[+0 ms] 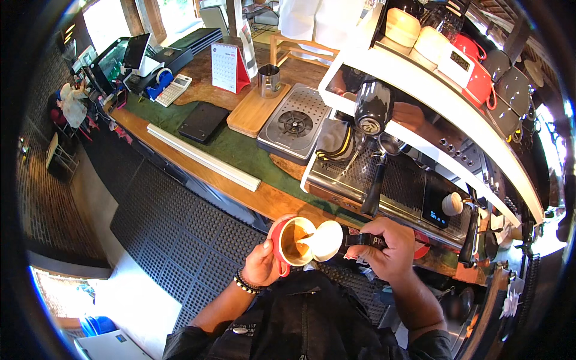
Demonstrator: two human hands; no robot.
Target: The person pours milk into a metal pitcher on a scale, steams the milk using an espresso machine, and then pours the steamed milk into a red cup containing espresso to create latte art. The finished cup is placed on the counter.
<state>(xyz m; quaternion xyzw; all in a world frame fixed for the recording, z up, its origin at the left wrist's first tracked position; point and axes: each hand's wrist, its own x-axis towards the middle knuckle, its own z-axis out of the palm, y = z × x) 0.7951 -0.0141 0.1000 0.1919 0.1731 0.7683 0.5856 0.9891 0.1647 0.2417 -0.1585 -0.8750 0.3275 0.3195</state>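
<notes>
My left hand [261,262] wraps around a red cup [276,245] with a pale inside, tilted towards the pitcher. Brown coffee [293,238] fills part of the cup. In my right hand [388,249] is the black handle of a milk pitcher [345,239], tipped to the left with its spout over the cup's rim. White milk [327,240] fills the pitcher's mouth, and a thin stream runs from the spout into the coffee. Both vessels are held in front of my dark apron [288,315], before the counter's edge.
An espresso machine [360,175] with a portafilter [374,184] stands at the right; red cups [478,81] sit on top. Along the counter are a drip tray [310,101], wooden board [243,118], steel pitcher [269,81], black scale [203,122] and white strip [202,155]. A rubber mat [180,229] covers the floor.
</notes>
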